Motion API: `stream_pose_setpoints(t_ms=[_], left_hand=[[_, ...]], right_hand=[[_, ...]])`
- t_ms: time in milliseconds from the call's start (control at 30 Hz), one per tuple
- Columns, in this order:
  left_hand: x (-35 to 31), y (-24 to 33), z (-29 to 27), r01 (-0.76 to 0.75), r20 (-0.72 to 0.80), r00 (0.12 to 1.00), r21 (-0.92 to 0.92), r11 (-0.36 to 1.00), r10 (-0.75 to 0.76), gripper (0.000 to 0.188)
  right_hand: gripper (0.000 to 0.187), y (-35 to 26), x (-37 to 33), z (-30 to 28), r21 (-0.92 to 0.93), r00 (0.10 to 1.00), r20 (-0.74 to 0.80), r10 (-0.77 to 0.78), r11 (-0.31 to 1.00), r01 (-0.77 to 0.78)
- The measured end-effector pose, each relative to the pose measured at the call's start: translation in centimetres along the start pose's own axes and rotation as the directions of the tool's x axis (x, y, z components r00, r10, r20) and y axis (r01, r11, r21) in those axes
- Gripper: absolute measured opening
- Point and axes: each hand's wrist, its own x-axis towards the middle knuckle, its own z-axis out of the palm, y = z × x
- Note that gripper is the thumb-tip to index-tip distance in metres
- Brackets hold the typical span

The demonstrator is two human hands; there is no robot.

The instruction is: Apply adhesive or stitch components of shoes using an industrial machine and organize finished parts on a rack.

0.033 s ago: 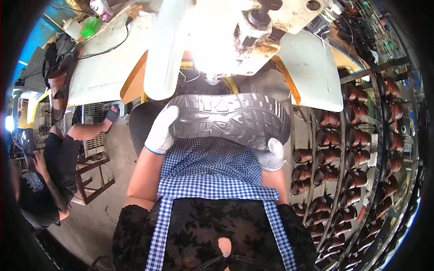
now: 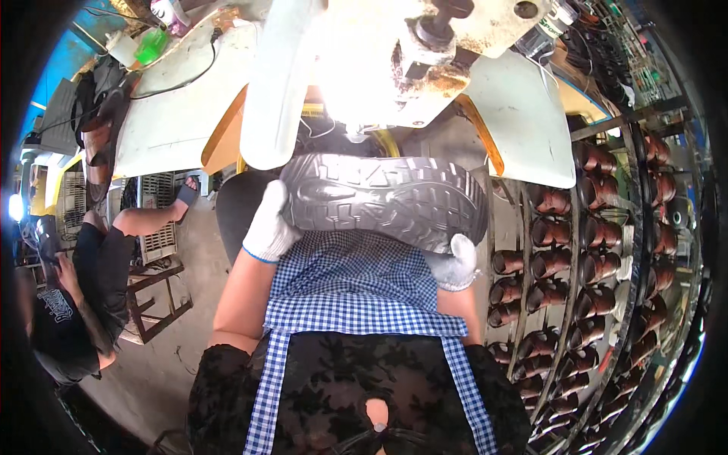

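A black shoe sole (image 2: 387, 199) with deep tread is held level across my lap, its tread toward me. My left hand (image 2: 271, 227), in a white knitted glove with a blue cuff edge, grips the left end. At the right end my right hand (image 2: 453, 264), gloved alike, has its thumb against the lower edge of the tread. The other fingers are hidden behind the sole. Whether a shoe upper is attached on the far side cannot be seen. Below lies my blue-and-white checked apron (image 2: 356, 303).
Just beyond the sole stands a brightly lit machine (image 2: 364, 68) between two pale table wings (image 2: 523, 129). To the right is a rack (image 2: 576, 288) with many brown shoes. A co-worker (image 2: 76, 296) in dark clothes sits at the left, near a metal-framed stool (image 2: 155, 299).
The sole has turned slightly and its left end has shifted a little left with my left hand. More of the tread there shows and catches light. My right hand has barely moved.
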Motion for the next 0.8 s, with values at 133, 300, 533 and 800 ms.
stream_pose_setpoints(t_ms=[133, 300, 533, 800], left_hand=[[-1.1, -2.6, -0.5, -0.160, 0.103, 0.984, 0.178, 0.971, 0.144, 0.091], [-0.4, -2.4, -0.5, 0.023, 0.144, 0.990, -0.129, 0.991, -0.004, 0.091], [1.6, -3.2, -1.0, 0.126, 0.170, 0.981, -0.220, 0.967, -0.089, 0.084], [1.6, -2.9, 2.3, 0.133, 0.152, 0.979, 0.039, 0.990, -0.137, 0.096]], right_hand=[[0.081, 0.7, -1.2, 0.1, 0.135, 0.997, -0.078, -0.028, 0.990, 0.039], [0.086, 0.8, -2.2, -0.3, 0.092, 0.991, -0.131, 0.025, 0.996, -0.013], [0.082, -0.4, -1.2, 0.1, 0.043, 0.987, -0.139, -0.077, 0.996, 0.084], [0.078, -1.3, 0.0, -1.1, 0.107, 0.986, -0.117, -0.115, 0.986, 0.128]])
